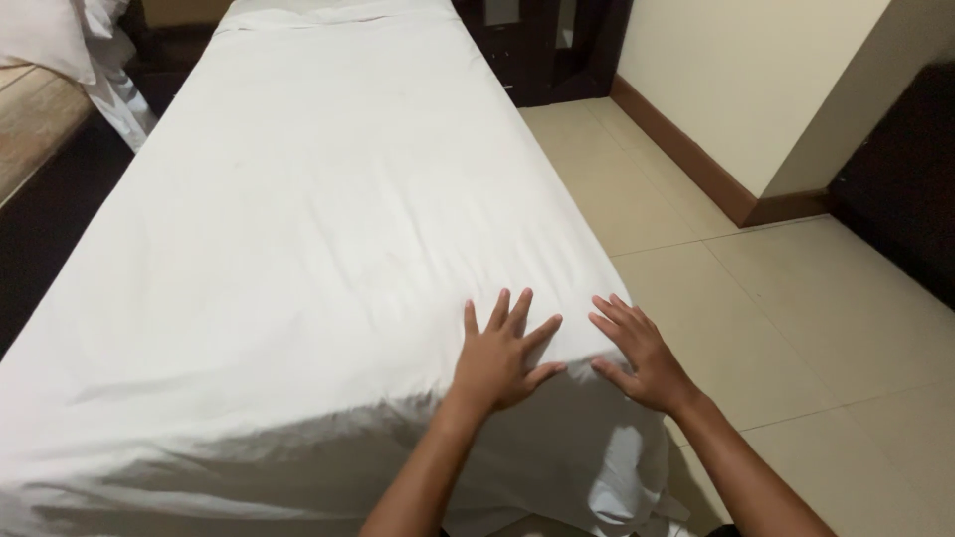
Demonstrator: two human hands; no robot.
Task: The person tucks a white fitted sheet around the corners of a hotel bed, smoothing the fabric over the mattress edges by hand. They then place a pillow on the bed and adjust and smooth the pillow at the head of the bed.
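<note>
White cotton-like sheet [298, 249] covers the whole bed [328, 467], and we see it stretched nearly smooth along the length of the mattress, with a few soft creases near the foot end where it hangs over the edge. At the far left we make out a wooden surface [35, 119] beside the bed, and a bunched white cloth [60, 35] lies above it near the upper corner. Moving right, our left hand [497, 358] lies flat on the sheet at the near right corner of the bed, fingers spread wide and holding nothing. Just beside it, our right hand [637, 353] rests palm down on the same corner, fingers also spread and empty, with its thumb pointing toward the left hand; the two hands are near each other but not touching. Further right we see the pale tiled floor [796, 318], a cream wall [736, 70] with a brown wooden skirting board [686, 154], and dark furniture [900, 169] at the far right edge.
</note>
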